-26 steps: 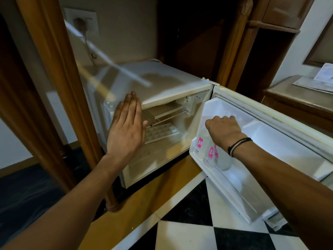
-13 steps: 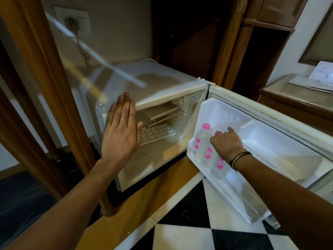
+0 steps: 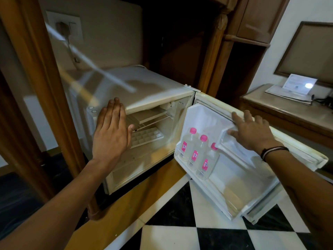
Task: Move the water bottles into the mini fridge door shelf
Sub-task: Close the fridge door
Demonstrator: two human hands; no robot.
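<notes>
Three clear water bottles with pink caps and pink labels stand upright in a row in the lower door shelf (image 3: 223,197) of the open mini fridge: the first bottle (image 3: 187,143), the middle bottle (image 3: 197,152), and the third bottle (image 3: 207,161). My right hand (image 3: 252,132) rests flat on the upper door compartment (image 3: 232,143), fingers spread, holding nothing. My left hand (image 3: 111,134) hovers flat and open in front of the fridge cabinet's left front edge, holding nothing.
The white mini fridge (image 3: 153,87) sits in a wooden cabinet, its door (image 3: 297,147) swung out to the right. An ice tray (image 3: 146,137) lies inside on a wire rack. A wooden post (image 3: 45,87) stands left. A desk (image 3: 288,112) with papers is right. Checkered tiles (image 3: 216,235) cover the floor.
My right hand let go of the third bottle and rose from the lower shelf to the upper door compartment. All three bottles now show. My left hand stayed nearly still.
</notes>
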